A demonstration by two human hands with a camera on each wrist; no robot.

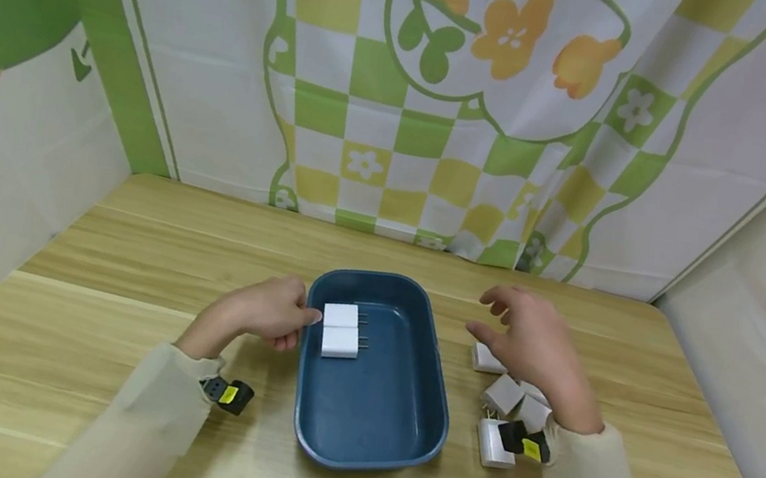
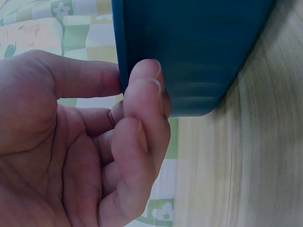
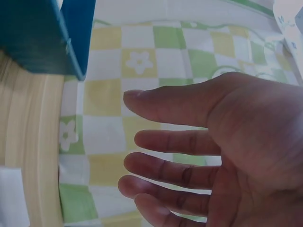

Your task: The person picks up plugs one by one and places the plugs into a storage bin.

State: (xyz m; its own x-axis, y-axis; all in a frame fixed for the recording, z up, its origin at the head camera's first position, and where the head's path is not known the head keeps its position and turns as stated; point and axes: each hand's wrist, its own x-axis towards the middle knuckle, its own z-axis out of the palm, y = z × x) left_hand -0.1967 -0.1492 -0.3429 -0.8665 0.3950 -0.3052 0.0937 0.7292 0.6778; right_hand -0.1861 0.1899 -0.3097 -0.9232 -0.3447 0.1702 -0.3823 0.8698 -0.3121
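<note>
A dark blue plastic bin [image 1: 370, 406] stands on the wooden table in the head view. Side by side against its left wall lie two white plug chargers [image 1: 341, 329], their prongs pointing right. My left hand [image 1: 271, 309] pinches the bin's left rim, thumb over the edge and curled fingers against the outer wall, as the left wrist view shows. To the right of the bin my right hand [image 1: 533, 340] hovers over a group of white chargers [image 1: 503, 394]. Its fingers are spread and slightly bent, with nothing between them. The hand and wrist hide part of that group.
The wooden table [image 1: 151, 259] reaches back to a patterned curtain [image 1: 422, 144]. Fabric walls stand on the left and right. One white charger [image 1: 495, 445] lies nearest the front of the group, beside a black wrist strap [image 1: 524, 440].
</note>
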